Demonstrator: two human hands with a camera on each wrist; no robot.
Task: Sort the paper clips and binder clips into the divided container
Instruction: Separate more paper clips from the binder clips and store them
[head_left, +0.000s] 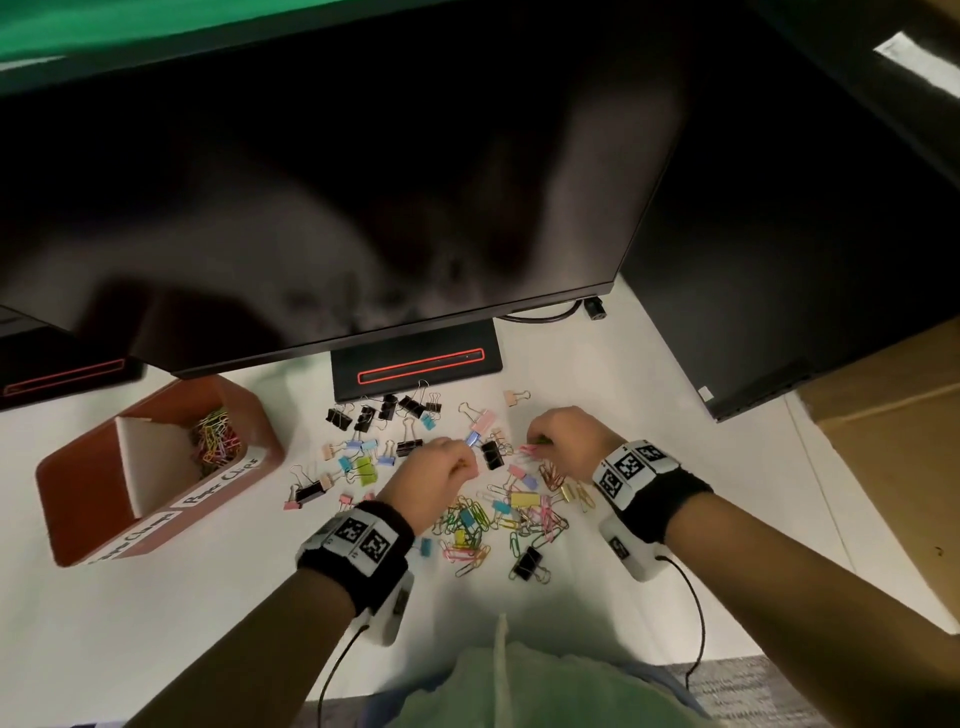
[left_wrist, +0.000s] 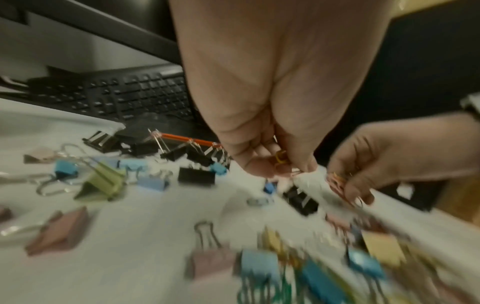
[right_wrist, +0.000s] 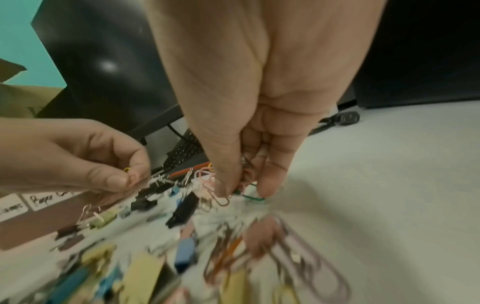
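A mixed pile of coloured paper clips (head_left: 498, 514) and binder clips (head_left: 410, 405) lies spread on the white table. My left hand (head_left: 462, 462) hovers over the pile's middle, its fingers curled round a yellow paper clip (left_wrist: 281, 158). Just to its right, my right hand (head_left: 537, 447) pinches a small bunch of pink and green paper clips (right_wrist: 207, 181) above the table. The brown divided container (head_left: 249, 415) stands at the left. Its far compartment holds paper clips (head_left: 215, 434); the near compartment looks bare.
A dark monitor (head_left: 363, 208) overhangs the back of the table, its stand (head_left: 415, 364) right behind the clips. A black keyboard (left_wrist: 135, 92) lies under it. A cardboard box (head_left: 893, 441) sits at the right. The table's front edge is close to my body.
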